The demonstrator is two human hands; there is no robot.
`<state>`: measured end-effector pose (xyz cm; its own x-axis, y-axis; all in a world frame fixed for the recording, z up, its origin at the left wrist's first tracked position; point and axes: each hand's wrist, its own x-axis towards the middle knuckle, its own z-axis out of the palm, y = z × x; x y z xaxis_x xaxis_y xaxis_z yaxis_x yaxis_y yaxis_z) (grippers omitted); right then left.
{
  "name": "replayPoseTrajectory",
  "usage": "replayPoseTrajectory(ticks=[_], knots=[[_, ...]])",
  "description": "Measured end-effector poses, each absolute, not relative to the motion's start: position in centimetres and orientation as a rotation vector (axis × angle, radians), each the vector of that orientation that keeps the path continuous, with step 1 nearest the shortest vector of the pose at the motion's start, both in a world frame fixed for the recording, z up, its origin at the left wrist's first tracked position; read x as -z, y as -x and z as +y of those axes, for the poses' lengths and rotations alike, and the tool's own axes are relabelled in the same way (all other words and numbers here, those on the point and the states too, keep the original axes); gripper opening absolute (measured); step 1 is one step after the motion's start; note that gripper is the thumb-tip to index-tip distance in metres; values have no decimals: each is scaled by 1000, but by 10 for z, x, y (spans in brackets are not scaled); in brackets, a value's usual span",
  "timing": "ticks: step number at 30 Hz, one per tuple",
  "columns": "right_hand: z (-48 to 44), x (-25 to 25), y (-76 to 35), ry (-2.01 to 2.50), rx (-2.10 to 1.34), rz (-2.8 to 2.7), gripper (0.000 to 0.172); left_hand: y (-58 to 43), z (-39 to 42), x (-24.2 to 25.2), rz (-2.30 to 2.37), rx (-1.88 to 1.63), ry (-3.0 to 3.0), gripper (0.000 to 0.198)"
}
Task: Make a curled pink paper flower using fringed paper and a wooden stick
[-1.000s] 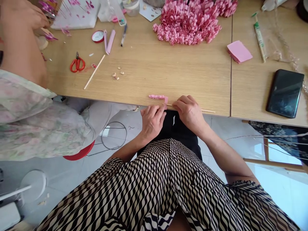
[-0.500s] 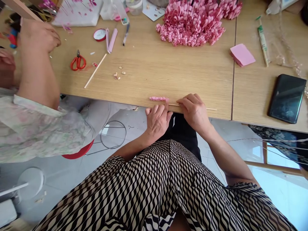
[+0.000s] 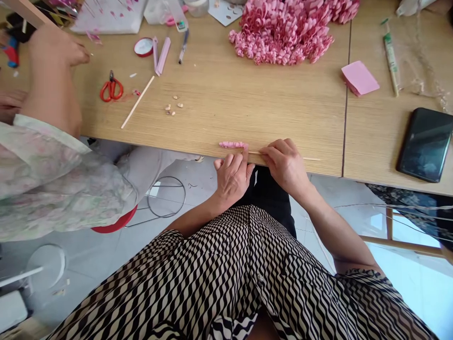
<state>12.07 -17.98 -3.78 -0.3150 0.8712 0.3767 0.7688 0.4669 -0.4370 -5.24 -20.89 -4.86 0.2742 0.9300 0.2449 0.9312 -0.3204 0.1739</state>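
At the table's front edge, a curled pink paper strip (image 3: 230, 144) lies wound along the end of a thin wooden stick (image 3: 311, 158). My left hand (image 3: 231, 177) is closed at the near end of the strip, fingers bent and pressing on the pink paper against the stick. Just to the right, my right hand (image 3: 286, 166) pinches the stick between thumb and fingers, and the stick's bare tip sticks out past it. The palms and part of the stick are hidden under the hands.
A heap of curled pink paper (image 3: 283, 33) lies at the back. Red-handled scissors (image 3: 111, 89), another stick (image 3: 138, 102) and small crumbs are left of centre. Pink paper sheets (image 3: 360, 78) and a black phone (image 3: 425, 144) lie right. A co-worker's arm (image 3: 54, 80) reaches in at left.
My hands have kept nearly the same place and grip, with the right fingers slightly shifted. The co-worker's forearm and sleeve have moved a little. The view has shifted slightly.
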Motion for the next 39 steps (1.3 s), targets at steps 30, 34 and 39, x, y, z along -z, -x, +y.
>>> replayPoseTrajectory(ticks=[30,34,39], knots=[[-168,54,-121,1165,-204,-1896,20,41,-207,42,-1928,401,2496,53],[-169,52,-121,1215,-268,-1890,21,39,-203,42,-1901,413,2475,52],[-170,49,-121,1271,-307,-1886,24,41,-205,42,-1912,426,2489,52]])
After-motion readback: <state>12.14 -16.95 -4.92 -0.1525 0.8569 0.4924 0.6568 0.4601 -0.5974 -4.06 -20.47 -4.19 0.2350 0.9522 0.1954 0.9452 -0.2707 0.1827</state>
